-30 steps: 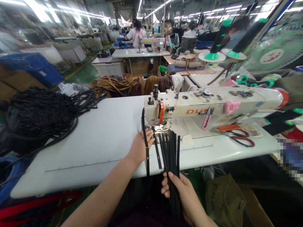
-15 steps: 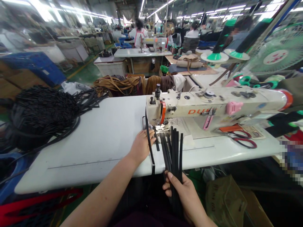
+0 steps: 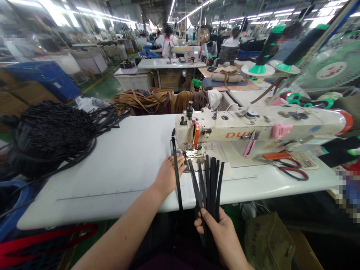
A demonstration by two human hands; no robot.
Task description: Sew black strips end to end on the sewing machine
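Observation:
A cream sewing machine [image 3: 253,125] stands on the white table. My left hand [image 3: 168,174] is beside its needle area, with fingers bent towards the presser foot; what lies under the fingertips is too small to tell. One long black strap [image 3: 177,176] runs down from the machine head over that hand and past the table edge. My right hand [image 3: 216,228] is closed round a fanned bundle of black strips [image 3: 212,183] at the front edge, their upper ends pointing to the machine.
A big heap of black straps [image 3: 53,135] lies at the table's left end. Red-handled scissors [image 3: 294,168] rest right of the machine. Brown straps [image 3: 146,100] hang behind the table. Thread cones [image 3: 266,50] and a green fan [image 3: 332,71] stand at the right. People sit farther back.
The strips in my right hand have spread and tilted right, and the short strip end beside my left fingers no longer shows. The whole view has shifted slightly.

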